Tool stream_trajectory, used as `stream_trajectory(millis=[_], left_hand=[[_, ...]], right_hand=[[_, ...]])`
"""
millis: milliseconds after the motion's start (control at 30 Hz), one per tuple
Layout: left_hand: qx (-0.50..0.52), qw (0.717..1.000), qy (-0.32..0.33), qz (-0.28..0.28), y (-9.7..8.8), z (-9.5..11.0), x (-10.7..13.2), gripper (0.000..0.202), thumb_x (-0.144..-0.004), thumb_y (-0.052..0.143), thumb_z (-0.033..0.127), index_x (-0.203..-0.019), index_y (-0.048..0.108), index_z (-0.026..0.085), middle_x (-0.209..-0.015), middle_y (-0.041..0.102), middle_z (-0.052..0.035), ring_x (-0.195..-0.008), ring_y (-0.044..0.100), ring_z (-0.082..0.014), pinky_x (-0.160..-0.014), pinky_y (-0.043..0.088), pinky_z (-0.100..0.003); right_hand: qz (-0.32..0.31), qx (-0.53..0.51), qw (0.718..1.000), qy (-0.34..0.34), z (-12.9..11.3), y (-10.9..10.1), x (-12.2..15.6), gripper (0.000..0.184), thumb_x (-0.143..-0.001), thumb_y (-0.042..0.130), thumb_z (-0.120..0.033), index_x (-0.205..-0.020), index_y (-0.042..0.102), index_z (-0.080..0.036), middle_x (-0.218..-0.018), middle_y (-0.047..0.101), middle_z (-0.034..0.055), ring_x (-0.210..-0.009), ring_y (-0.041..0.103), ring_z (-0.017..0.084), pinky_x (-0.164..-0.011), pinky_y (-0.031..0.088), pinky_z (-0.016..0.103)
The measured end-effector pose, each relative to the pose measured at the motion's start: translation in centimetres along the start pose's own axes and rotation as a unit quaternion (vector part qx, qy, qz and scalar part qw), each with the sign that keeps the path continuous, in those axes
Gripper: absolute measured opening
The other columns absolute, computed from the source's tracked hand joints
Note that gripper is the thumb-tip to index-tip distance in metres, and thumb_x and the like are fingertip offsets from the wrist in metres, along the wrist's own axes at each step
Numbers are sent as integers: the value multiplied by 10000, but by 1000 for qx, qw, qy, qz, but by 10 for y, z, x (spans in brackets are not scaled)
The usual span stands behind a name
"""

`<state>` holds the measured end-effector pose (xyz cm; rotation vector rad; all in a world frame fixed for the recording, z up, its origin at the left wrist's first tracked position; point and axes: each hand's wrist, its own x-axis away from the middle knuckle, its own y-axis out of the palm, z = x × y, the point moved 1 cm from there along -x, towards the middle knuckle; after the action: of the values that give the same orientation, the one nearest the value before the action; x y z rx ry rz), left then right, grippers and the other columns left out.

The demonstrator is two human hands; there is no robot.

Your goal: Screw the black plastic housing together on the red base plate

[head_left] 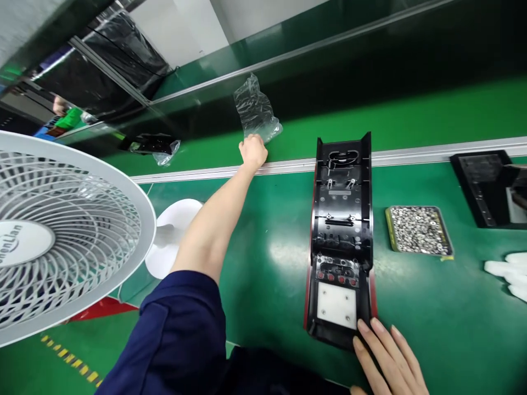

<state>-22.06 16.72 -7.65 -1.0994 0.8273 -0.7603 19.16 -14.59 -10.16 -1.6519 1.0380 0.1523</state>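
My bench is a glossy green work surface (263, 258) with overhead light glaring off it. A brushed aluminium rail (432, 152) runs along its far edge, a darker green conveyor belt (411, 118) lies beyond. A white wall (181, 27) is behind, a green floor with yellow hatch marks (69, 359) lower left.

A white fan (49, 236) stood at the left, its round base (173, 236) on the green table (267, 258). A tray of screws (419, 230) lay near white gloves (508, 274), and a second black housing (486, 186) sat at the right.
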Motion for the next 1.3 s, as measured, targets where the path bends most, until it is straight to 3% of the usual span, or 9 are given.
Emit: stream_trajectory(millis=[100, 200, 333, 467, 667, 833, 1033, 1167, 1300], left_hand=[[18, 999, 28, 24, -20, -13, 24, 207, -895, 461, 44, -1013, 630, 71, -1183, 648, -160, -1161, 610, -253, -1081, 446, -429], [35, 992, 109, 57, -46, -47, 87, 142, -872, 512, 79, -950, 616, 135, -1191, 656, -106, -1203, 586, -225, -1101, 430, -376], [-16, 907, 412, 81, -75, -106, 200, 67, -809, 546, 101, -816, 546, 168, -888, 671, -52, -840, 642, -207, -780, 519, -334], [-65, 902, 426, 28, -95, -146, 279, 114, -822, 561, 41, -851, 529, 147, -899, 636, -49, -852, 635, -185, -772, 535, -302], [-107, 906, 409, 29, -113, -161, 322, 104, -839, 562, 49, -825, 522, 144, -913, 635, -66, -849, 635, -200, -779, 535, -323], [-96, 913, 392, -58, -133, -129, 341, 143, -931, 495, 162, -1013, 599, 110, -1102, 634, -116, -963, 627, -251, -870, 515, -414], [150, 855, 467, -170, -168, -31, 365, 285, -917, 477, 94, -1150, 631, 147, -1285, 622, -64, -1306, 531, -203, -1174, 418, -364], [248, 804, 521, -144, -156, 7, 354, 216, -900, 469, 73, -966, 662, 144, -1021, 722, -25, -1017, 675, -142, -980, 590, -293], [326, 843, 423, -56, -129, 12, 309, 196, -883, 522, 74, -876, 667, 206, -864, 729, 13, -790, 694, -115, -703, 628, -261]], right_hand=[[19, -33, 999, 33, -5, -2, -3, 246, -1077, 424, -148, -1129, 602, 14, -1220, 557, 247, -1352, 423, 352, -1224, 272, 476], [28, -60, 997, 50, -8, -2, -1, 270, -1089, 420, -165, -1157, 591, 33, -1251, 534, 259, -1311, 453, 390, -1176, 309, 510], [34, -82, 995, 52, -9, -2, 1, 272, -1086, 409, -141, -1184, 570, 55, -1283, 506, 269, -1286, 459, 431, -1128, 334, 551], [36, -98, 992, 65, -8, -3, -3, 266, -1075, 403, -117, -1210, 559, 51, -1311, 489, 259, -1296, 452, 424, -1126, 341, 553], [50, -102, 991, 72, -11, -1, -8, 263, -1068, 405, -129, -1219, 566, 14, -1315, 493, 248, -1299, 462, 396, -1116, 371, 542], [62, -67, 993, 82, -7, -4, -12, 246, -1061, 424, -125, -1212, 577, -5, -1301, 507, 249, -1268, 501, 376, -1095, 407, 545], [142, 47, 977, 153, 35, -30, -7, 164, -1008, 566, -109, -1140, 656, -72, -1248, 574, 169, -1183, 582, 272, -1061, 481, 401], [219, 18, 943, 250, 57, -50, 1, 190, -1016, 612, -209, -1125, 711, -88, -1155, 623, 143, -1079, 633, 224, -972, 512, 318], [281, -31, 906, 316, 67, -66, 2, 225, -1015, 656, -293, -1124, 727, -109, -1037, 654, 125, -960, 668, 225, -918, 539, 329]])
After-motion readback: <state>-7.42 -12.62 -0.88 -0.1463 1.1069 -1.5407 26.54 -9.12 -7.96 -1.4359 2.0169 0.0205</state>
